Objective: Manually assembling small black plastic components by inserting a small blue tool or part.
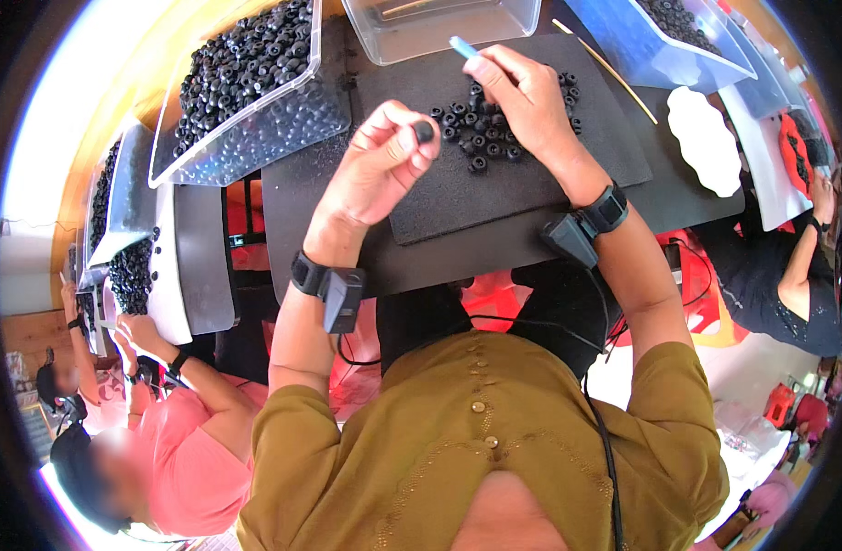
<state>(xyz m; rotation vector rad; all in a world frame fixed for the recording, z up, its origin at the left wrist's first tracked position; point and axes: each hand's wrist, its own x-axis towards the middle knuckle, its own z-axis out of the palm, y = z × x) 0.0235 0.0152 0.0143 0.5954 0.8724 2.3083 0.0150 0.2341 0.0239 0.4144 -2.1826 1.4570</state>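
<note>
My left hand is raised over the left part of a dark mat, pinching a small black rounded piece between thumb and fingers. To its right, my right hand closes round a thin tool with a light blue end; the rest of the tool is hidden in the fingers. Beneath and beside my right hand lies a loose pile of black ring-like pieces, several showing a hole in the middle. The two hands are apart.
A clear bin full of black pieces stands at the left, another clear bin at the far edge. A thin wooden stick, a white oval item and a blue-tinted bin are at the right. Co-workers sit on both sides.
</note>
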